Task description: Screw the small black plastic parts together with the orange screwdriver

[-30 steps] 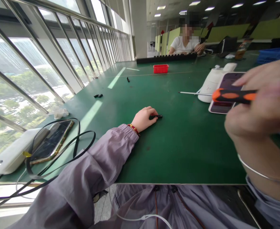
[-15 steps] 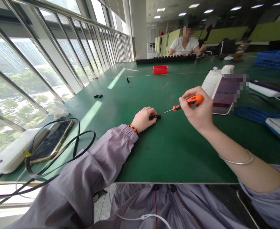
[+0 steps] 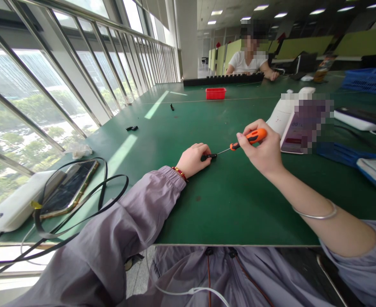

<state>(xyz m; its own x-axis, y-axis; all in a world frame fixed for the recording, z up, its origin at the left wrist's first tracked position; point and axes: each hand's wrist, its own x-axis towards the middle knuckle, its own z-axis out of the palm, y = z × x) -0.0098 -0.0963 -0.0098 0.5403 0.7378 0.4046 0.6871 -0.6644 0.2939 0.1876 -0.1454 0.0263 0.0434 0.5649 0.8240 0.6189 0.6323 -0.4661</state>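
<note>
On the green table (image 3: 239, 204), my left hand (image 3: 194, 161) is closed on a small black part (image 3: 211, 156) and keeps it against the surface. Part of that piece is hidden under my fingers. My right hand (image 3: 264, 147) grips a screwdriver (image 3: 252, 136) with an orange and black handle. The screwdriver slants down to the left, its thin metal tip at the right end of the black part. Whether the tip enters the part is too small to make out.
More small black parts (image 3: 132, 128) lie to the left and a red bin (image 3: 215, 93) farther back. A propped phone (image 3: 299, 130) stands right, before a white object. Cables and another phone (image 3: 69, 189) lie left. A person (image 3: 248, 62) sits across the table.
My right hand has moved slightly left, bringing the screwdriver tip to the black part. My left hand stays in place. The propped phone has shifted a little left.
</note>
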